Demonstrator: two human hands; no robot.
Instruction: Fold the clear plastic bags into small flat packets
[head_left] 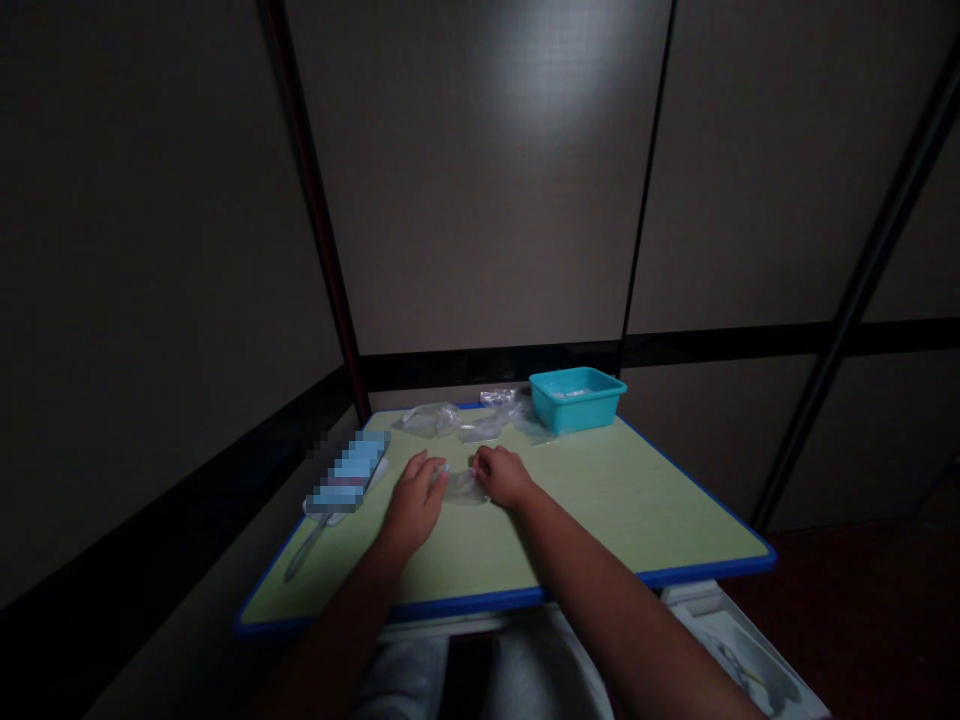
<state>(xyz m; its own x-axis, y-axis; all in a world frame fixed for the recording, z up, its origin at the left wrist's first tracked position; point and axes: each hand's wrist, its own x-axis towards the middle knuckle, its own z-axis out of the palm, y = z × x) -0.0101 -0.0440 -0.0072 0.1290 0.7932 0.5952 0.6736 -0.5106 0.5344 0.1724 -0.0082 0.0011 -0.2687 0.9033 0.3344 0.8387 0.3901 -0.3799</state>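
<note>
A small clear plastic bag [463, 487] lies on the table between my two hands. My left hand [412, 502] is at its left edge, thumb and fingers bent together on the plastic, with a small pale spot at the fingertips that I cannot make out. At the bag's right side, my right hand [504, 476] is closed, its fingers curled in a pinch on the plastic. The bag's contents, if any, are too faint to tell.
More crumpled clear plastic bags [429, 420] lie along the table's far side. A turquoise basket [576, 412] stands at the back right. On the left is a blurred-out phone-like screen [352, 470] with a cable. The table [637, 500] has a blue edge; an open drawer [739, 640] sits below right.
</note>
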